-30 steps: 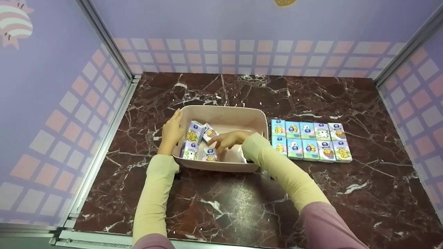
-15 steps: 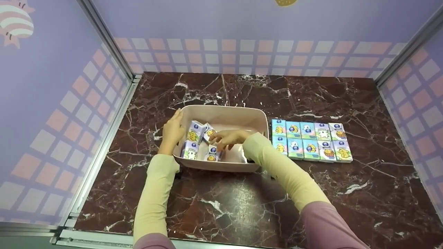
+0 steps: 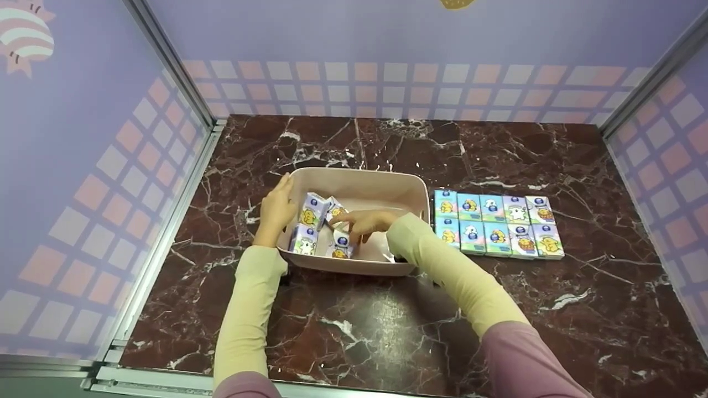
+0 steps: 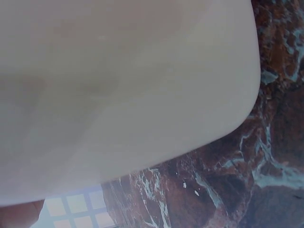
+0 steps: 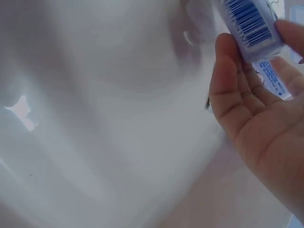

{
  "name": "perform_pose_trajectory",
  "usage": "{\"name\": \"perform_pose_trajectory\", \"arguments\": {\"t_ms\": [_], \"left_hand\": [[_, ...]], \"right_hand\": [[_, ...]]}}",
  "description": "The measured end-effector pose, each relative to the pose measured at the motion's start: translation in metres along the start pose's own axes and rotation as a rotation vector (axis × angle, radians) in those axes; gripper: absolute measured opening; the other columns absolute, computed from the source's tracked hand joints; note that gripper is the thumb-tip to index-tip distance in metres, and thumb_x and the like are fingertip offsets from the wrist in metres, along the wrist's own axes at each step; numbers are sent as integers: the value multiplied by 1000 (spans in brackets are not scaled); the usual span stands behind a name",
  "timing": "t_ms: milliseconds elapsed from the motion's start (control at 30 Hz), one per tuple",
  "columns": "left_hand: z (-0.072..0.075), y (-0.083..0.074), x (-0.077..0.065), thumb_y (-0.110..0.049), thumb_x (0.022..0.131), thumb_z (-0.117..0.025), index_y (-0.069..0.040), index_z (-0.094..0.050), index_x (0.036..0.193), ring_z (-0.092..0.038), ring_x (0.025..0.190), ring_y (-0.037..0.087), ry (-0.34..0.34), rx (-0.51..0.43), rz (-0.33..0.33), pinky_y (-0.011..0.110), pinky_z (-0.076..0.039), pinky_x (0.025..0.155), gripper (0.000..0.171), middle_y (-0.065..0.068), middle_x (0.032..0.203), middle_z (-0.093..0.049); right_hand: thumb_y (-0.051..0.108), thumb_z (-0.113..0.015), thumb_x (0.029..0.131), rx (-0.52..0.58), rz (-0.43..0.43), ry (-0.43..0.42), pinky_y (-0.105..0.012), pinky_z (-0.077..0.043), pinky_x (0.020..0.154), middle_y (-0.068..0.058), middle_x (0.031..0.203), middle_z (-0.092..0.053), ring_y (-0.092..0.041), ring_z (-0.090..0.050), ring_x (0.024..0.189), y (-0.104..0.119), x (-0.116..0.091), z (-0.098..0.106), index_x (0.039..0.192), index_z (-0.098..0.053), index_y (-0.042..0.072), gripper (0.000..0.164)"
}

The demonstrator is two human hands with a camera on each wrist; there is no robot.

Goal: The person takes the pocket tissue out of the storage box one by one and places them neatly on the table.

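In the head view, a pale plastic bin (image 3: 359, 268) stands on the marbled table. My left hand (image 3: 276, 209) rests along its left rim with straight fingers; the bin's wall (image 4: 142, 109) fills much of the left wrist view. My right hand (image 3: 371, 222) reaches inside the bin. In the right wrist view, its fingers and thumb pinch a small tissue pack (image 5: 250, 26), barcode side showing. More tissue packs with cartoon prints lie at the bin's left: one by the front wall (image 3: 303, 241), one behind it (image 3: 313, 211), and a tilted one (image 3: 335, 208) partly hidden by my fingers.
Right of the bin, several tissue packs (image 3: 494, 225) lie flat in two tight rows, close to its right wall. Purple checkered panels (image 3: 387, 88) enclose the table at the back and sides. A metal rail (image 3: 166, 381) runs along the front edge.
The pack near the front of the bin has shifted slightly to the right under my right hand. My right fingers have moved a little within the bin. The left hand stays at the rim.
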State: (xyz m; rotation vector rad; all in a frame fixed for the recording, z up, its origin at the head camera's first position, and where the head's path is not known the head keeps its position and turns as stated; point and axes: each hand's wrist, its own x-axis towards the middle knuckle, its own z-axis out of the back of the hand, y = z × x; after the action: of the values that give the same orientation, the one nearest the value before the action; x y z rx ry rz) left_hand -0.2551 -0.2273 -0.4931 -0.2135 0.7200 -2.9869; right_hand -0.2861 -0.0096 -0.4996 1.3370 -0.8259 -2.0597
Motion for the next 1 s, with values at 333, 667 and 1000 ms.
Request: {"name": "perform_pose_trajectory", "arguments": {"t_ms": [333, 667, 1000], "left_hand": [[0, -1, 1, -4, 76, -53, -7, -41, 132, -51, 108, 40, 1, 0, -15, 51, -42, 84, 57, 6, 141, -35], [0, -1, -1, -1, 75, -50, -6, -43, 131, -52, 104, 41, -32, -5, -28, 52, -44, 81, 57, 6, 139, -38], [0, -1, -1, -1, 74, -49, -9, -42, 132, -56, 96, 41, -27, -12, -11, 50, -45, 75, 58, 5, 140, -37]], "right_hand": [[-9, -46, 68, 119, -26, 15, -23, -48, 54, -6, 83, -51, -10, -54, 58, 1, -5, 3, 119, -47, 6, 53], [-5, -52, 67, 232, 63, -189, -28, -51, 53, -6, 77, -52, -14, -56, 57, 9, -26, 19, 80, -39, 7, 22], [-13, -46, 69, 449, 187, -265, -39, -53, 72, -14, 101, -44, -20, -57, 76, 15, -70, 43, 130, -32, 17, 69]]}}
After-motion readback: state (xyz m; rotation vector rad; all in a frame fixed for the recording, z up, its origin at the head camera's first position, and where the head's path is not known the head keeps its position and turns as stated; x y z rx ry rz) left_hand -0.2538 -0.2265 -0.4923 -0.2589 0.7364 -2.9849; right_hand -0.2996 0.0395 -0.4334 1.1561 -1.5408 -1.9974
